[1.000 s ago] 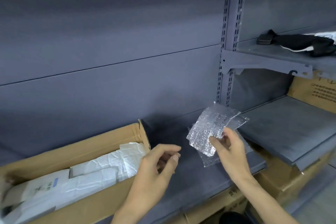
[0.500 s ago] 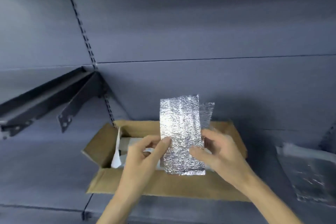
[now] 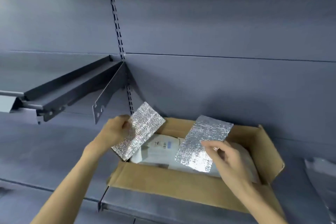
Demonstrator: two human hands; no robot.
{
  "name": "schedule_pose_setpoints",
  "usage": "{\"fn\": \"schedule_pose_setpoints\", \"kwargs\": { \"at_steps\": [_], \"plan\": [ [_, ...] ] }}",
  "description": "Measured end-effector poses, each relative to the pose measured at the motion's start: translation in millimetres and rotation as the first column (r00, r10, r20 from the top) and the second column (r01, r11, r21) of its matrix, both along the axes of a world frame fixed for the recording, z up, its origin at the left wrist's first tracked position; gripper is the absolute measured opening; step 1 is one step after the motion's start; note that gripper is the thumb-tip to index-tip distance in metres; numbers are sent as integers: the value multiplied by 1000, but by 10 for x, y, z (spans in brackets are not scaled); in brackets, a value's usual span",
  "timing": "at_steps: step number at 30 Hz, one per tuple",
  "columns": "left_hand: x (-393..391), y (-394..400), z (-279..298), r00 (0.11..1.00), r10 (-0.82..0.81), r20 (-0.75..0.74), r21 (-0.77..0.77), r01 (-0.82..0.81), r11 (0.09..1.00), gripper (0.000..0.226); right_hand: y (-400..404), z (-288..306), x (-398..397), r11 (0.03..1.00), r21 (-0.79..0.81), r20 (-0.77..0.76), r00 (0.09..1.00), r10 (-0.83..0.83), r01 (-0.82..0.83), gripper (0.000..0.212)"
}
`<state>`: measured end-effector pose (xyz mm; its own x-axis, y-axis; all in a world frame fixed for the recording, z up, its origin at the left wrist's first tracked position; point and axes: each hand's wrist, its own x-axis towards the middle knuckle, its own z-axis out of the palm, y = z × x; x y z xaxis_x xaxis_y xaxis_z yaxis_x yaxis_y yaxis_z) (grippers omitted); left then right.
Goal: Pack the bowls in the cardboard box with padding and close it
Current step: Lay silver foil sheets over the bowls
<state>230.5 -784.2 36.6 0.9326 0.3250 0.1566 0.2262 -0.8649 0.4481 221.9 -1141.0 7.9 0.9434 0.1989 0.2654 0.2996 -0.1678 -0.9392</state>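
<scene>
An open cardboard box [image 3: 167, 183] rests on a grey shelf, flaps spread outward. Inside lie white wrapped packages [image 3: 160, 152], one with a small printed label; no bare bowl shows. My left hand [image 3: 113, 132] grips a silver foil padding sheet [image 3: 140, 130] over the box's left end. My right hand [image 3: 231, 162] pinches a second silver foil padding sheet [image 3: 201, 143] above the box's middle. The two sheets are apart and tilted.
A grey shelf bracket [image 3: 107, 94] and a raised shelf [image 3: 60, 92] jut out at the left, just above the box. More silver padding in a clear bag [image 3: 321, 174] lies at the right edge. A grey back panel [image 3: 218, 42] stands behind.
The view swung left onto the box. The foil sheets held together half a second ago are now separated, one in each hand, the left one carried to the box's left end.
</scene>
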Motion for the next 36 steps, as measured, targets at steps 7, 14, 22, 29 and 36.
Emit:
{"fn": "schedule_pose_setpoints", "kwargs": {
  "at_steps": [7, 14, 22, 29, 36],
  "plan": [
    [340, -216, -249, 935, -271, -227, 160, 311, 937, 21, -119, -251, 65, 999, 35, 37, 999, -35, 34, 21],
    [430, -412, -593, 915, -370, -158, 285, 401, 870, 9, -318, -197, 192, 999, -48, 36, 999, -18, 20, 30],
    [293, -515, -721, 921, -348, 176, 350, 272, 897, 17, -286, -297, 352, 941, -312, -93, 990, 105, -129, 21],
    [14, -557, -618, 942, -319, -103, 294, 335, 895, 43, 151, -368, 380, 968, -223, -70, 992, 103, -116, 25],
    [5, -523, -755, 945, -277, -176, 277, 317, 907, 41, 103, -392, 179, 985, -167, 66, 997, -38, 48, 23]
  ]
}}
